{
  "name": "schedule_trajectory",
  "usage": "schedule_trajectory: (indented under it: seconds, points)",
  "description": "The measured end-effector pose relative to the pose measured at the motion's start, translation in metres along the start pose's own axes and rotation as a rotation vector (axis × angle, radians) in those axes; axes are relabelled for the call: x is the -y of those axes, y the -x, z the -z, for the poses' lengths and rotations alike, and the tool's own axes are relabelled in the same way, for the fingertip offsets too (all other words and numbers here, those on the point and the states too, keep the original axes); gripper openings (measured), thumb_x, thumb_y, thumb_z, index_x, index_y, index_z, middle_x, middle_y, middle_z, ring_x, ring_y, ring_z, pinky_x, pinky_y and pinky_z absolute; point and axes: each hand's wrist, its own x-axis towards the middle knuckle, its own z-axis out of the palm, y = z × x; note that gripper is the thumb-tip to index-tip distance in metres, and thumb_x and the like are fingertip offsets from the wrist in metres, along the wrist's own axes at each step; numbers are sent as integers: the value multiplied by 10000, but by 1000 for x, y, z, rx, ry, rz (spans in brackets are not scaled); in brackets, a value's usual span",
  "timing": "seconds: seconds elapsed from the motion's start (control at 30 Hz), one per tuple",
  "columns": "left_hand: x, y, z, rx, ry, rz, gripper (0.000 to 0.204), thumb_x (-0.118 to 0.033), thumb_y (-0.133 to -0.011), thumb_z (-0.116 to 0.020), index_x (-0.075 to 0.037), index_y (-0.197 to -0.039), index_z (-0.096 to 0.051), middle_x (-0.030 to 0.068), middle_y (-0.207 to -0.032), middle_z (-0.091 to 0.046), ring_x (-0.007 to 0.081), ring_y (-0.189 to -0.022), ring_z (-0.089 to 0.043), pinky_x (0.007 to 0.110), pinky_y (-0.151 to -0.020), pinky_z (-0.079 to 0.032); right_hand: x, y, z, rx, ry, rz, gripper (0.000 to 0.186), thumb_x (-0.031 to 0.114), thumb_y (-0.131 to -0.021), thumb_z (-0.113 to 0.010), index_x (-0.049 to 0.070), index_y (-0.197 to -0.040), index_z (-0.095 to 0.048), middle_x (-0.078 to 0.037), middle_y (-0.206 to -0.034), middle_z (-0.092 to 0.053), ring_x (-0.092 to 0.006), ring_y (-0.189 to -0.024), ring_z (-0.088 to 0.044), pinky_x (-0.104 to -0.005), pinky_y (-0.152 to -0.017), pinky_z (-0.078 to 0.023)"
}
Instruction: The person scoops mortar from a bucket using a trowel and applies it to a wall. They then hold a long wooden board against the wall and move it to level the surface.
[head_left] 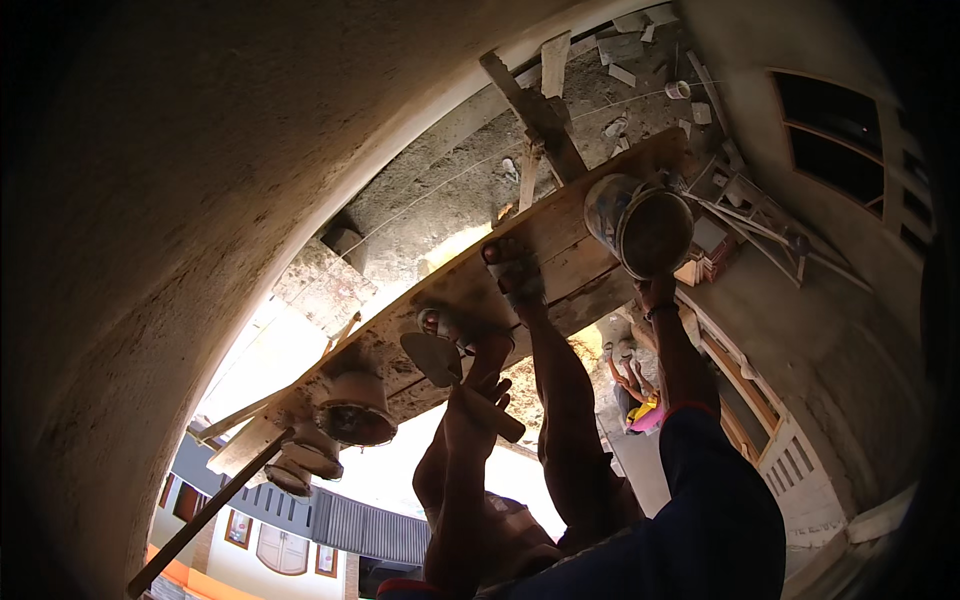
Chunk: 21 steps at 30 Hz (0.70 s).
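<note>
My left hand (476,398) is closed around the handle of a trowel. The flat trowel blade (432,358) points up and left, over my left foot. Farther right, my right hand (656,291) grips the near rim of a stained bucket (610,215). This bucket is on the plank platform (572,262), its round mouth facing me and its inside dark. Both my feet, in sandals, are on the planks between the trowel and the bucket.
Another bucket (357,402) and smaller containers (305,462) stand at the platform's left end, near a slanting pole (205,515). A plastered wall (130,250) curves along the left. Wooden supports (540,115) rise beyond the planks. Another person (640,400) is far below.
</note>
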Motion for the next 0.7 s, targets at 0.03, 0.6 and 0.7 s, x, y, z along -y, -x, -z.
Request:
schedule_trajectory:
  seconds: [0.03, 0.6, 0.7]
  points:
    - [3, -2, -3, -38, 13, -20, 581, -480, -971, -333, 13, -1276, -377, 207, -1264, -500, 370, -1178, -496, 496, -1037, -338, 15, -1, 15, 58, -75, 17, 314, 283, -840, -643, 90, -1085, -608, -141, -841, -683, -264, -741, -657, -437, -641, -492]
    - [-48, 2, -11, -50, 130, -547, 383, -314, -1003, -348, 19, -1140, -479, 162, -1006, -607, 274, -921, -622, 380, -857, -493, 331, -45, 79, 280, -149, 323, 372, 243, -914, -501, -10, -1186, -504, -159, -973, -553, -262, -878, -529, -391, -734, -416]
    - [-58, 16, -17, -125, 660, -473, 364, -303, -987, -403, 21, -1088, -535, 138, -932, -619, 227, -880, -615, 347, -796, -493, 395, -43, 70, 112, 323, 784, 467, 218, -884, -506, -15, -1285, -455, -252, -1142, -542, -386, -1070, -518, -427, -916, -411]
